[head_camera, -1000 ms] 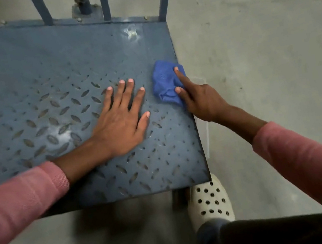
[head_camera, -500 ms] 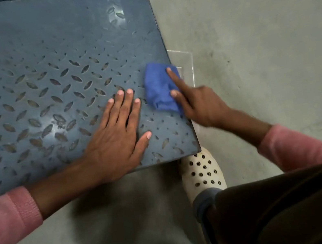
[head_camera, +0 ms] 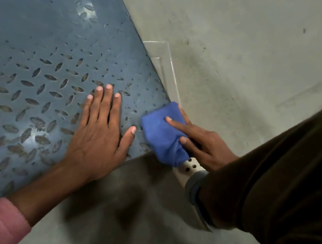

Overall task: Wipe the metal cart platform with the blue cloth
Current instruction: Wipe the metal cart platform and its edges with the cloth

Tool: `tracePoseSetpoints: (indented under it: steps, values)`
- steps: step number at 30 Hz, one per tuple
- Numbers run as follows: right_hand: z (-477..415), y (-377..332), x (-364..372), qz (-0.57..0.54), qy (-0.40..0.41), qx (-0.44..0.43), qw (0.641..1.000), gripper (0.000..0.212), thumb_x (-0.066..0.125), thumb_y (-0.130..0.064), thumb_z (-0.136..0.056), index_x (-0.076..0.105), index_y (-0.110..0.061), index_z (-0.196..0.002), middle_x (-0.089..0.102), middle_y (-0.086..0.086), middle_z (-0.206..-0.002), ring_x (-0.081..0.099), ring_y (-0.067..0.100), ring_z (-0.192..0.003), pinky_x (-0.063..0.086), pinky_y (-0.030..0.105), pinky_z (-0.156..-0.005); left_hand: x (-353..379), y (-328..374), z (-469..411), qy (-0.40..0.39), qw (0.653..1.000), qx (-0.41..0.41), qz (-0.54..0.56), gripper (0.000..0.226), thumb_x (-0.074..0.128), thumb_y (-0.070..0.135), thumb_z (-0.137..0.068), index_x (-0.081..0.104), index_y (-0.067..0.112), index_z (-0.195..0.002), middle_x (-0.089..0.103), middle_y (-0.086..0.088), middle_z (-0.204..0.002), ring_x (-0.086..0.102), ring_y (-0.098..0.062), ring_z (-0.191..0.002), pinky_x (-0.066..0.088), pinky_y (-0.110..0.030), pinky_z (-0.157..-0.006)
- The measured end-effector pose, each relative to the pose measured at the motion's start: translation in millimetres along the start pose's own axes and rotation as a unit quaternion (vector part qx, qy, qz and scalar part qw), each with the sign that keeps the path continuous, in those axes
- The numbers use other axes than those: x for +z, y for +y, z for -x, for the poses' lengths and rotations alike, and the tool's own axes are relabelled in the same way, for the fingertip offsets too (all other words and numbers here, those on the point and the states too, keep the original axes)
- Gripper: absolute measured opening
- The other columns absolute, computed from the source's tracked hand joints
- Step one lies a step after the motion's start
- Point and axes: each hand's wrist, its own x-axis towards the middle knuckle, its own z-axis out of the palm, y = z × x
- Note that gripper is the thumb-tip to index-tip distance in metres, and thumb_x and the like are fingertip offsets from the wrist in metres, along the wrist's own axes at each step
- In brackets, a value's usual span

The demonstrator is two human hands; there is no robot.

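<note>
Cloth (head_camera: 162, 136), crumpled, gripped by right hand (head_camera: 202, 144); left hand (head_camera: 97, 141) flat on diamond-tread platform (head_camera: 35, 47).

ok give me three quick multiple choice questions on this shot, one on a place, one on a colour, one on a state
1. Where on the cart platform is the blue cloth?
A. far left corner
B. near right corner
C. centre

2. What colour is the sleeve on the left arm?
A. pink
B. green
C. white

3. How does the left hand lie?
A. curled in a fist
B. pinching the cloth
C. flat on the platform, fingers straight

Answers:
1 B: the right hand holds the cloth at the near right corner, with part of it hanging over the near edge.
2 A: the sleeve at the lower left of the view is pink.
3 C: the hand is palm down with straight fingers, beside the cloth and not touching it.
</note>
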Motion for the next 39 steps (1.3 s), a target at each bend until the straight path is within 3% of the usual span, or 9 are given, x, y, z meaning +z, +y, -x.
tracePoseSetpoints:
  steps: [5, 9, 13, 19, 22, 27, 31, 35, 39]
  values:
    - [2.7, 11.8, 7.6, 0.013, -0.032, -0.021, 0.999, 0.053, 0.024, -0.065, -0.105, 0.015, -0.058, -0.157, 0.027, 0.011, -0.168, 0.045, 0.021, -0.142, 0.031, 0.007, -0.11, -0.2, -1.8, 1.0, 0.006, 1.0, 0.003, 0.0, 0.083, 0.025, 0.054, -0.107, 0.021, -0.006, -0.164, 0.014, -0.029, -0.173, 0.012, -0.041, -0.163, 0.016, -0.058, -0.131]
    - [-16.8, 14.0, 15.4, 0.043, -0.033, -0.034, 0.998, 0.063, 0.018, -0.067, -0.102, 0.006, -0.046, -0.16, 0.021, 0.013, -0.168, 0.064, 0.04, -0.11, 0.045, 0.025, -0.09, -1.0, -1.7, 1.9, 0.003, 1.0, 0.002, 0.007, 0.083, 0.025, 0.054, -0.107, 0.021, -0.005, -0.164, 0.014, -0.028, -0.173, 0.011, -0.04, -0.163, 0.014, -0.056, -0.132]
    - [-13.4, 8.7, 19.8, 0.001, -0.006, -0.026, 1.0, 0.062, 0.02, -0.066, -0.103, 0.014, -0.043, -0.16, 0.03, 0.009, -0.16, 0.061, 0.027, -0.119, 0.052, 0.043, -0.102, -1.2, -1.4, 2.2, 0.001, 1.0, 0.003, 0.001, 0.082, 0.025, 0.054, -0.107, 0.019, -0.005, -0.165, 0.013, -0.028, -0.173, 0.009, -0.04, -0.163, 0.014, -0.056, -0.132]
    - [-53.6, -0.5, 15.7, -0.091, 0.023, 0.018, 0.995, 0.05, 0.028, -0.055, -0.109, 0.026, -0.045, -0.158, 0.037, -0.017, -0.159, 0.036, -0.005, -0.146, 0.033, 0.04, -0.124, -1.4, -0.2, 0.9, -0.008, 1.0, 0.002, -0.007, 0.082, 0.023, 0.054, -0.107, 0.019, -0.004, -0.165, 0.012, -0.029, -0.173, 0.009, -0.041, -0.163, 0.013, -0.057, -0.132]
    - [-84.4, -5.1, 2.9, -0.057, 0.005, 0.013, 0.998, 0.05, 0.029, -0.033, -0.114, 0.025, -0.025, -0.163, 0.027, -0.009, -0.169, 0.024, 0.003, -0.154, 0.022, 0.04, -0.129, -2.8, 1.1, 0.5, -0.003, 1.0, 0.002, 0.001, 0.082, 0.024, 0.053, -0.107, 0.023, -0.005, -0.164, 0.015, -0.03, -0.172, 0.012, -0.042, -0.162, 0.014, -0.057, -0.132]
    - [-54.2, -12.3, 10.1, -0.109, 0.013, 0.03, 0.994, 0.044, 0.029, -0.034, -0.113, 0.039, -0.029, -0.156, 0.035, -0.004, -0.164, 0.031, 0.012, -0.152, 0.023, 0.052, -0.127, -2.0, -0.1, 6.6, -0.012, 1.0, -0.005, 0.021, 0.082, 0.024, 0.055, -0.106, 0.021, -0.003, -0.165, 0.014, -0.028, -0.173, 0.01, -0.041, -0.163, 0.012, -0.056, -0.133]
    - [-17.6, -12.6, 18.8, -0.106, 0.009, 0.058, 0.993, 0.044, 0.031, -0.034, -0.112, 0.041, -0.036, -0.156, -0.001, -0.01, -0.173, 0.004, 0.006, -0.159, 0.01, 0.039, -0.131, -2.3, -4.3, 12.8, -0.004, 1.0, 0.005, 0.027, 0.081, 0.025, 0.055, -0.107, 0.023, -0.002, -0.165, 0.016, -0.029, -0.172, 0.011, -0.041, -0.163, 0.013, -0.055, -0.133]
    - [-23.8, -8.1, 10.8, -0.003, -0.011, -0.033, 0.999, 0.046, 0.036, -0.025, -0.11, 0.044, -0.023, -0.156, -0.012, 0.0, -0.173, -0.005, 0.018, -0.16, 0.012, 0.053, -0.13, -3.5, -6.1, 15.4, -0.003, 0.999, 0.013, 0.032, 0.081, 0.023, 0.056, -0.107, 0.023, -0.002, -0.165, 0.016, -0.028, -0.172, 0.011, -0.04, -0.163, 0.011, -0.054, -0.133]
    - [-33.3, 1.2, -2.0, 0.157, -0.037, -0.176, 0.971, 0.048, 0.034, -0.036, -0.11, 0.049, -0.02, -0.153, 0.014, 0.012, -0.172, -0.005, 0.043, -0.158, 0.012, 0.066, -0.125, -7.2, -24.3, 28.1, -0.019, 0.998, 0.052, 0.037, 0.08, 0.024, 0.058, -0.108, 0.021, 0.003, -0.167, 0.015, -0.022, -0.175, 0.009, -0.034, -0.164, 0.014, -0.053, -0.133]
